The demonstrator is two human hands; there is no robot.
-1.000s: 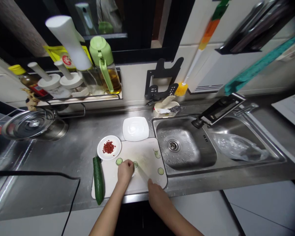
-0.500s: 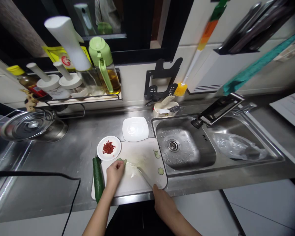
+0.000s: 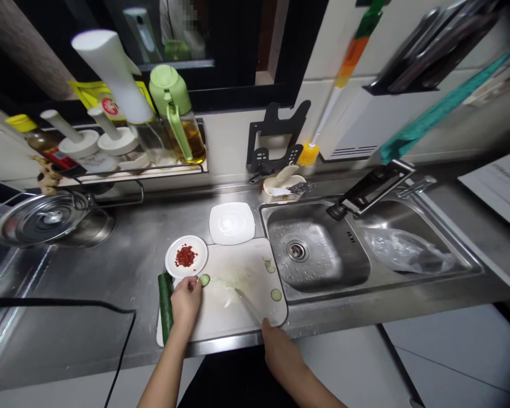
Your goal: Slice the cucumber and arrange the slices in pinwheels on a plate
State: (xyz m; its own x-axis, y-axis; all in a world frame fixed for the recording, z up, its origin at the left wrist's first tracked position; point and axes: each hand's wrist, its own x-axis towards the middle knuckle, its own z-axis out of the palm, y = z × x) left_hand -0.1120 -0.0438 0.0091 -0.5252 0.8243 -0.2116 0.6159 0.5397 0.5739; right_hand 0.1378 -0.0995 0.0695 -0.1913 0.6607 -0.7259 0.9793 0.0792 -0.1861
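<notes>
Steel counter [image 3: 89,283], sink [image 3: 325,263] right of the cutting board [image 3: 216,320].
Left hand [image 3: 186,301] at a cucumber slice [image 3: 205,280], can't tell if gripping; right hand [image 3: 280,347] wrapped round a knife [image 3: 250,306].

The left forearm [image 3: 165,365] angles up and forward, its hand [image 3: 185,303] turned inward with thumb and fingers [image 3: 192,283] pinched together. The right forearm [image 3: 309,386] slants in from the lower right, the right hand [image 3: 281,347] nearer the body, fingers curled into a grip.
</notes>
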